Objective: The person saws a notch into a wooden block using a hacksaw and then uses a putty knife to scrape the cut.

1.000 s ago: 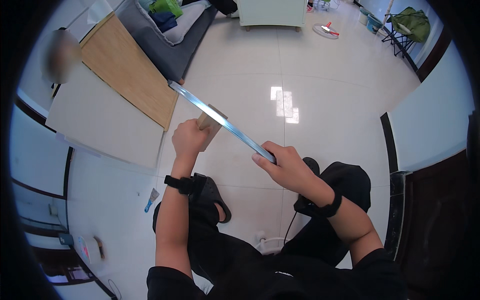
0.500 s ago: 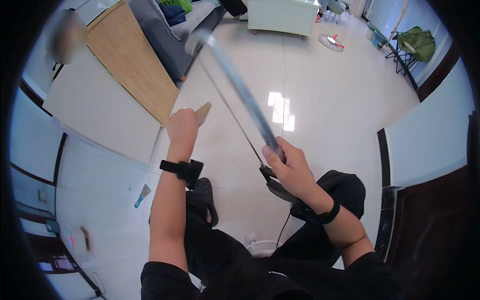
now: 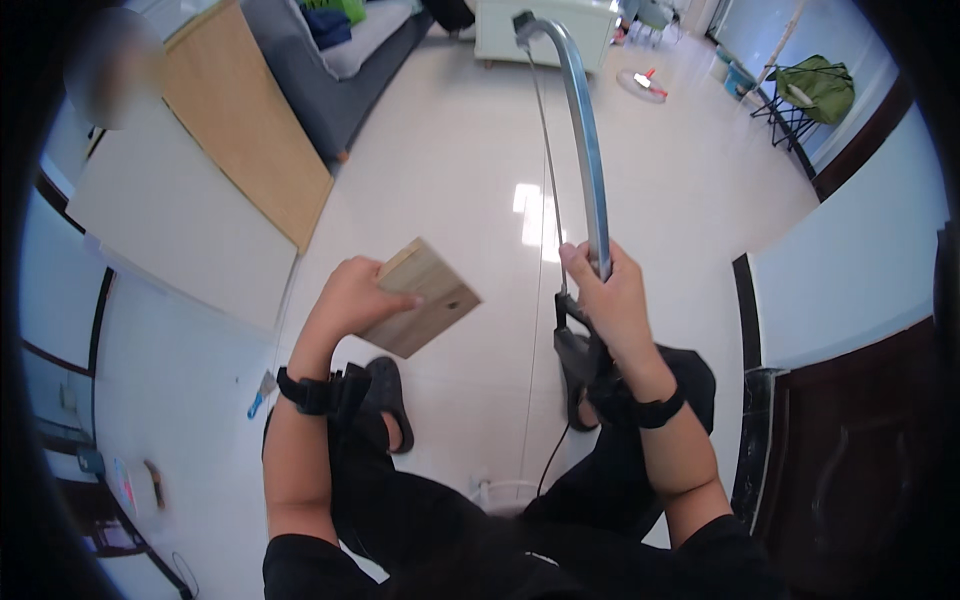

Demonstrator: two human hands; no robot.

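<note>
My left hand [image 3: 358,300] grips a short flat wooden board [image 3: 430,303] by its left side, thumb on the broad face. A dark knot shows near the board's right corner. In my right hand [image 3: 615,300] is a hacksaw [image 3: 585,130], held by its curved metal frame just above the black handle [image 3: 577,345]. The saw stands nearly upright, its thin blade on the left side of the frame and its far end pointing away from me. Board and saw are apart, both above the floor between my knees.
A scraper with a blue handle [image 3: 260,396] lies on the tiled floor at left. A wood-and-white panelled cabinet [image 3: 240,130] and a grey sofa [image 3: 340,100] stand beyond it. Far off are a white cabinet [image 3: 540,45], a red-and-white round thing [image 3: 642,85] and a green folding chair [image 3: 815,85].
My left hand has turned, bringing the board's broad face into view and moving it nearer me. The hacksaw has swung from leaning left to nearly upright, and my right hand has shifted right.
</note>
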